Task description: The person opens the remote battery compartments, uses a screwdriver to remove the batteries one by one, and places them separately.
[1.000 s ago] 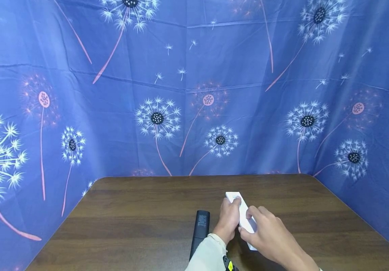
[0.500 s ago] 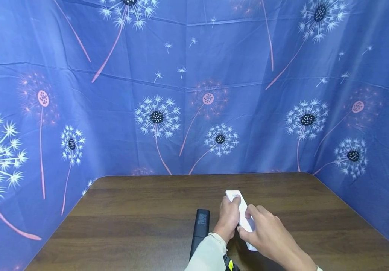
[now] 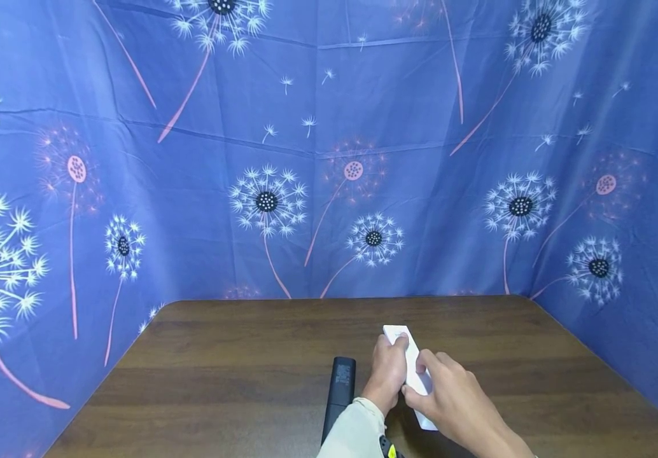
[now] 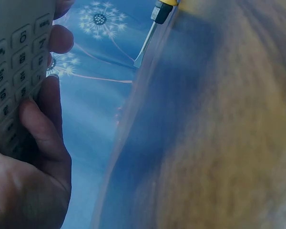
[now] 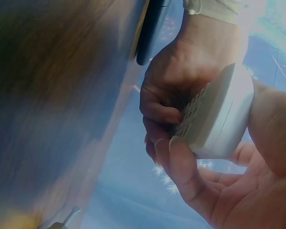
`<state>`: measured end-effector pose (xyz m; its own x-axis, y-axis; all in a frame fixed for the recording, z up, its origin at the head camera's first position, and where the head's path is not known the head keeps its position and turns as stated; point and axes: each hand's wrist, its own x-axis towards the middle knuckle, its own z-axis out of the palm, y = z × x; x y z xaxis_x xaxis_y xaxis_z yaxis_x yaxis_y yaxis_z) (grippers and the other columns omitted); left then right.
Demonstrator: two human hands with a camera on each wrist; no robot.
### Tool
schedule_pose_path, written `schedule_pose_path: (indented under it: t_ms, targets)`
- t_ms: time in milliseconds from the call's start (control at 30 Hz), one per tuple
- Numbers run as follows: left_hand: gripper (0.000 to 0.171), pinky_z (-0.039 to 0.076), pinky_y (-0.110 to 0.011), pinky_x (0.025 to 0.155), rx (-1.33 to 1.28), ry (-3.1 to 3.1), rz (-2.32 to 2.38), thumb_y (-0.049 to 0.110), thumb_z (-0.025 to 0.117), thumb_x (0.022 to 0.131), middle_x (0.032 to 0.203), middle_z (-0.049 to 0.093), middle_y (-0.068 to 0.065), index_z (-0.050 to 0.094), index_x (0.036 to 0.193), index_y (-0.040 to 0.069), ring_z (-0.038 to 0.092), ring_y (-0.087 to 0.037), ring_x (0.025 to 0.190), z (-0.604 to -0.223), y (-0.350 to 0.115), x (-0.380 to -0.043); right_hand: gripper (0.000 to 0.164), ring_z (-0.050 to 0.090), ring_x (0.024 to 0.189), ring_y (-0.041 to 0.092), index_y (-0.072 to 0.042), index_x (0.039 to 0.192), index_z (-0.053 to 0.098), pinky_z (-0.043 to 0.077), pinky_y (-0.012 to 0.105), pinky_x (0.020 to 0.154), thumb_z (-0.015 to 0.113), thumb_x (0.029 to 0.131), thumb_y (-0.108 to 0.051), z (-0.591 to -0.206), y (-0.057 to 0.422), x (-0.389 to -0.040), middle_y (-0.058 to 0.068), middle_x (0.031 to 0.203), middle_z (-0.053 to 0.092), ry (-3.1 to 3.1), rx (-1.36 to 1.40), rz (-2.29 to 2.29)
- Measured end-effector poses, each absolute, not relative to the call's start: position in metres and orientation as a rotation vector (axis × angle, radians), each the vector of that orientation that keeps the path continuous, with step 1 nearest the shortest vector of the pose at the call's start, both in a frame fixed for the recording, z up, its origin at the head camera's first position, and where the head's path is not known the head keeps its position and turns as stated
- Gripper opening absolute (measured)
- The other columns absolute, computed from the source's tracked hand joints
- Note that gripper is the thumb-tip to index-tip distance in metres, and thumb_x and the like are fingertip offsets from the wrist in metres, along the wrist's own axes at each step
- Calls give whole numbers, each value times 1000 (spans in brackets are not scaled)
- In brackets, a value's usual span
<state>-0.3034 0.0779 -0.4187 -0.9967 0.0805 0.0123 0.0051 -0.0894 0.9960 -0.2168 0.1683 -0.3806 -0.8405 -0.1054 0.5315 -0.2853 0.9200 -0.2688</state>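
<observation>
White remote [image 3: 412,360], held above the right half of the table [image 3: 220,369], smooth side up, keys underneath. Left hand [image 3: 387,369] curled round its far part, thumb on top; right hand [image 3: 455,394] pinching the nearer part between thumb and fingers. To handle it well, I'd say: brace with the left, put even pressure on with the right, ease off the keys. Black remote [image 3: 340,381] lying left of the left hand, near end hidden by the sleeve [image 3: 354,429]. Left wrist view: apparent screwdriver [image 4: 159,15], partly cut off. Nothing seems to block the hands; they mostly hide the work.
</observation>
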Motion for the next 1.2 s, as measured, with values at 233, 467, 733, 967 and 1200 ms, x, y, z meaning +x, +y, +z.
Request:
schedule_pose_path:
  t_ms: [233,467,733,967,1200]
  targets:
    - [34,54,-40,75,113,2060,2287,30,53,101,97,52,-8,49,119,1,58,-22,85,-418,76,-301,31,40,57,9,-15,86,56,37,26,52,83,73,-23,-378,167,-217,-7,68,42,-2607,253,490]
    - [29,56,-40,75,136,2074,2321,26,55,100,95,53,-7,52,114,1,60,-20,83,-417,79,-302,34,40,57,5,-19,83,53,36,25,50,84,68,-22,-380,171,-221,-11,66,42,-2522,320,486]
    - [31,56,-36,75,157,2064,2304,26,52,102,97,53,-7,49,119,0,61,-21,85,-418,78,-303,35,41,57,6,-19,85,52,36,25,50,84,69,-22,-380,170,-222,-12,66,42,-2547,290,507]
    - [29,52,-31,68,139,2088,2286,27,53,101,93,52,-6,50,116,2,59,-19,80,-418,78,-304,35,43,58,6,-19,89,53,37,25,50,84,73,-24,-381,171,-220,-11,67,44,-2579,270,514]
    - [28,50,-35,72,154,2141,2296,26,54,100,92,52,-6,51,114,2,57,-21,82,-416,79,-304,28,42,60,4,-20,90,52,37,25,52,79,81,-19,-388,173,-220,-13,71,42,-2530,305,516]
